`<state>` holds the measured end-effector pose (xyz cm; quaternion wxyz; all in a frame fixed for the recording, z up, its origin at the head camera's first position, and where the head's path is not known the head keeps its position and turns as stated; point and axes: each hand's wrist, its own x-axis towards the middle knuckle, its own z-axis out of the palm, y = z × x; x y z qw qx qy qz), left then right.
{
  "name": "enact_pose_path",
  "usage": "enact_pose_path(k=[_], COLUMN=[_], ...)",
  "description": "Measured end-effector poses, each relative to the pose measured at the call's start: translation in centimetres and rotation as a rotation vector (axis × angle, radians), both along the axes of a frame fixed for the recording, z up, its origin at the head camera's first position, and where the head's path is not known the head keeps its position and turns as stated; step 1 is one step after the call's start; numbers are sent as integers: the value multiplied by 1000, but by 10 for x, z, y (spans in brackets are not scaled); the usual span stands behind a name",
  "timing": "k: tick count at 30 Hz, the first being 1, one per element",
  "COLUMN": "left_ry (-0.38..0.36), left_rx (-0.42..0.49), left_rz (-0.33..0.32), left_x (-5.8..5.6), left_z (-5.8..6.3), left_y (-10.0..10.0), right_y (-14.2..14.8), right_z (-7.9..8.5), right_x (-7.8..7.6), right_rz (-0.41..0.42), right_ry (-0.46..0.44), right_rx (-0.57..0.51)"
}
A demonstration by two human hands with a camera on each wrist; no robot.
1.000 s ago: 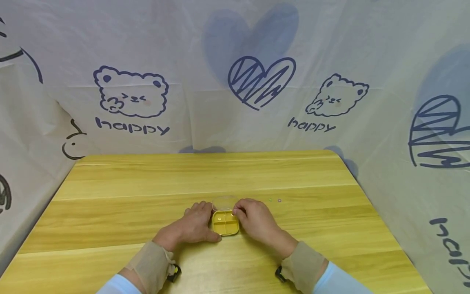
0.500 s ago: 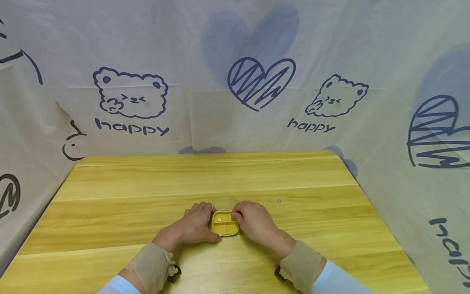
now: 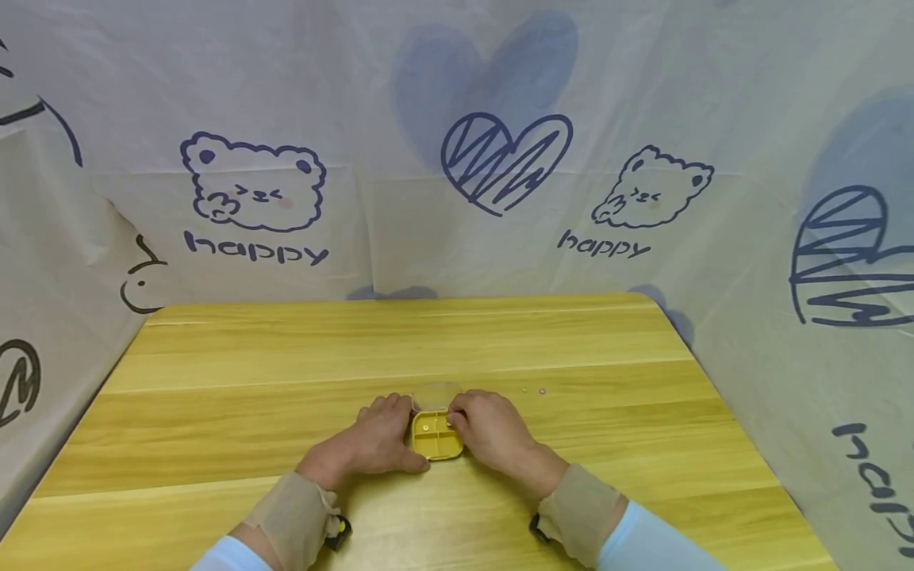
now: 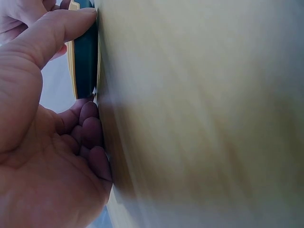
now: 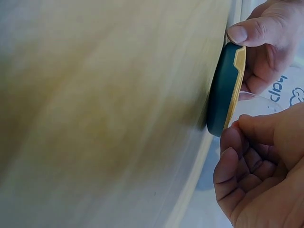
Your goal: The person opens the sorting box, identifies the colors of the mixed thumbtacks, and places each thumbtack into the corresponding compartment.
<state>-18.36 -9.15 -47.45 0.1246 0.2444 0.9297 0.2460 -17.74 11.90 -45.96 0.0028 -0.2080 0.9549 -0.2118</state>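
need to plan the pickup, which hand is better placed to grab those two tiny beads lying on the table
Right. The two beads lie on the table just beyond the right hand; the left hand grips the far side of the yellow box.

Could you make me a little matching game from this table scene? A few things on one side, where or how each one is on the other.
Things:
1. yellow pill box
2. clear lid
3. two small beads
4. left hand

Places or states:
A. loose on the wooden table, beyond the right hand
B. gripping the box's left side
C. swung open at the far edge
D. between both hands, compartments showing

Pairs: 1-D, 2-C, 3-A, 4-B
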Motion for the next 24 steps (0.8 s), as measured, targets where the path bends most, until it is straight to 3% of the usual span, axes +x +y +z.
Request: enact_pose_path(k=[9,13,19,21,24], left_ry=[2,2,1,-1,-5], left_rx=[17,16,14,16,21], left_rz=[5,3,1,1,1], left_x=[-1,0,-1,-1,-1], left_z=[-2,-1,-1,-2,-2], left_y=[-1,-1,-1,-1,-2], right_y=[25,47,81,90,98], right_z=[6,9,5,3,-1], right_x=[-4,-15,-31,-36,-40], right_rz=[-72,-143,-220,-224,-222], right_ry=[-70,-15,168,169,103], right_rx=[-53,-46,58,88,100])
